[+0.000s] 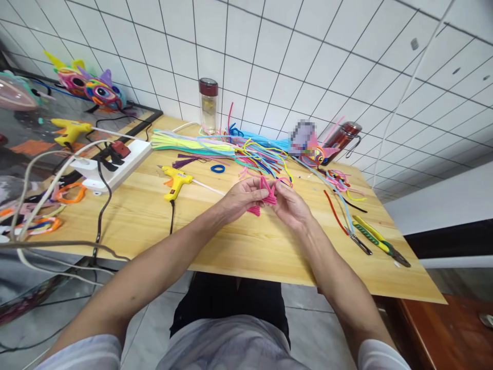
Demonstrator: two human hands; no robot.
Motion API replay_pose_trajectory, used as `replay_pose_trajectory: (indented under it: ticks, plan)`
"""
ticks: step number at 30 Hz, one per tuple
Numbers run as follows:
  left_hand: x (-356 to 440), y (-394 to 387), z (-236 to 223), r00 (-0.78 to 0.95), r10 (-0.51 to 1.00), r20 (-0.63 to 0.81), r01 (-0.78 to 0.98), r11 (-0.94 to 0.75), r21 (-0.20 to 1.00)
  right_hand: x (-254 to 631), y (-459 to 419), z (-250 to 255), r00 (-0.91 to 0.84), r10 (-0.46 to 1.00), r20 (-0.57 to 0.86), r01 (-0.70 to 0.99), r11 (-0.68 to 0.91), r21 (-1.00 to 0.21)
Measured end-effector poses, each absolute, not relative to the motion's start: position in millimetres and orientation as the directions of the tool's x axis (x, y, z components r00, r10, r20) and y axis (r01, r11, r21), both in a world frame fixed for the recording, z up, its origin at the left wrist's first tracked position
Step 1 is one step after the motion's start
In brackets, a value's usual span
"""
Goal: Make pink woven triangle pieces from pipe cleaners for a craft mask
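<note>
Between my two hands, above the wooden table, is a pink pipe cleaner piece (pixel 270 197) bent into a folded, pointed shape. My left hand (pixel 246 198) pinches it between thumb and fingers from the left. My right hand (pixel 290 205) closes on its right side, where a loose pink loop sticks up. A second bit of pink (pixel 254 210) shows just under the left fingers; whether it joins the piece I cannot tell. Beyond the hands lies a heap of coloured pipe cleaners (pixel 262 154). To the left rests a yellow glue gun (pixel 177 182).
A white power strip (pixel 117 167) with cables and another yellow glue gun (pixel 71 131) are at left. A glass bottle (pixel 209 105) and a dark red flask (pixel 344 141) stand by the tiled wall. Pliers (pixel 381 240) and small scissors (pixel 360 241) lie at right.
</note>
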State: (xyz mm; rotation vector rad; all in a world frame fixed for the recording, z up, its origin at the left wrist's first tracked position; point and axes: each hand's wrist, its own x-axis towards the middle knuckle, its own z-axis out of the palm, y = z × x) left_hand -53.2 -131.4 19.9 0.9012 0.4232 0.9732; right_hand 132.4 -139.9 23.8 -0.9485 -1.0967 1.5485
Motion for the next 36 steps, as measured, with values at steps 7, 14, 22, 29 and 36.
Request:
replay_pose_trajectory:
  ticks: [7, 14, 22, 29, 36]
  plan:
    - [-53, -135, 21, 0.552, 0.831, 0.062, -0.474, 0.252, 0.844, 143, -144, 33, -0.149, 0.987, -0.067, -0.199, -0.096, -0.975]
    - [-53, -136, 16, 0.562, 0.827, 0.017, -0.378, 0.239, 0.894, 139, -153, 28, -0.054, 0.996, -0.065, -0.265, -0.077, -0.961]
    - [-53, -136, 14, 0.54, 0.841, 0.038, -0.354, 0.186, 0.916, 135, -157, 31, -0.157, 0.987, -0.007, -0.257, -0.048, -0.965]
    - [-54, -137, 7, 0.55, 0.829, 0.103, -0.346, 0.114, 0.931, 132, -157, 25, -0.228, 0.974, -0.003, -0.215, -0.053, -0.975]
    - [-47, -136, 0, 0.461, 0.886, 0.04, -0.338, 0.134, 0.932, 135, -161, 20, 0.007, 1.0, 0.025, -0.228, 0.026, -0.973]
